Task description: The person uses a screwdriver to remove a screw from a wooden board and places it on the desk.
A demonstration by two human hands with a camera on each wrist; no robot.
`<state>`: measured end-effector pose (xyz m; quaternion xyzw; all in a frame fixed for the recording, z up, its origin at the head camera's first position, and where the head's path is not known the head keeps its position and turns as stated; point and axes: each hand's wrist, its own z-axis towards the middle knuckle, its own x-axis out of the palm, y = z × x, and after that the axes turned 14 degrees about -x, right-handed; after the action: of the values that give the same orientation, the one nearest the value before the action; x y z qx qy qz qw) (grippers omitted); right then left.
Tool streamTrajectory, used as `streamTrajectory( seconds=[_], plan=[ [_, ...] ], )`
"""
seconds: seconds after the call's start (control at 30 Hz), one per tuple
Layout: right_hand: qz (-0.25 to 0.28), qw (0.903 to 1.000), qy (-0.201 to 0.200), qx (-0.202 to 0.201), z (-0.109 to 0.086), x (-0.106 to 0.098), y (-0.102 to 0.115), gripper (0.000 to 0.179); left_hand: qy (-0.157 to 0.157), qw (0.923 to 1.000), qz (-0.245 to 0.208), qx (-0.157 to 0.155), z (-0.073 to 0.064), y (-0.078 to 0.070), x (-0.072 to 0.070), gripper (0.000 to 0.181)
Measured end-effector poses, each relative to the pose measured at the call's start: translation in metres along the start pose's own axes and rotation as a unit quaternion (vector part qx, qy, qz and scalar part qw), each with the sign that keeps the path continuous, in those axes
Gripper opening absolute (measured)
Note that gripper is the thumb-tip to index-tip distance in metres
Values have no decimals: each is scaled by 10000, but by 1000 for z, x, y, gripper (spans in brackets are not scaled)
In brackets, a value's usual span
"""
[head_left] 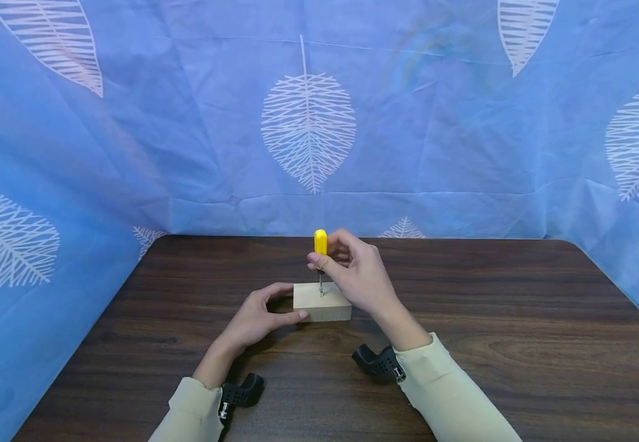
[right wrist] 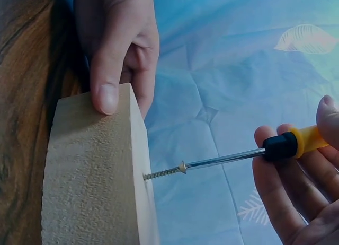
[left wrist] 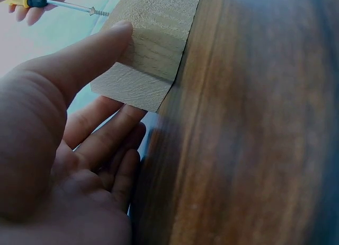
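A pale wooden block (head_left: 325, 314) lies on the table, gripped at its left end by my left hand (head_left: 253, 316). The thumb presses its near face, while fingers (left wrist: 114, 131) reach round to the far side. My right hand (head_left: 364, 276) holds the yellow handle of a screwdriver (head_left: 320, 241) between thumb and fingers, upright over the block. In the right wrist view a threaded screw (right wrist: 164, 174) stands with its point at the block's top face. The screwdriver's tip meets the screw's head, in line with it.
The dark wood-grain table (head_left: 496, 307) spreads around the block. Behind it and at both sides hangs a blue cloth (head_left: 214, 123) with white leaf prints. Black wrist mounts (head_left: 374, 361) sit on both forearms, close above the table.
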<state>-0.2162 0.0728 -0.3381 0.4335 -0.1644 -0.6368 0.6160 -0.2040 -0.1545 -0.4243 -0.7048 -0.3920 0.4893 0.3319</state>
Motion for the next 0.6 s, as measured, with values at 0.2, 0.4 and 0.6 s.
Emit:
streamTrajectory(
  seconds=[0.2,0.4,0.6],
  plan=[
    [1,9999,-24,101,0,0,0,20,-1,10000,-10,26,0,1,1,66],
    [-18,9999,-135,-16,-1,0,0,26,8,10000,15,27,0,2,2,65],
    [41,9999,-74,-82,0,-1,2,19,26,10000,32,51,0,1,0,66]
  ],
)
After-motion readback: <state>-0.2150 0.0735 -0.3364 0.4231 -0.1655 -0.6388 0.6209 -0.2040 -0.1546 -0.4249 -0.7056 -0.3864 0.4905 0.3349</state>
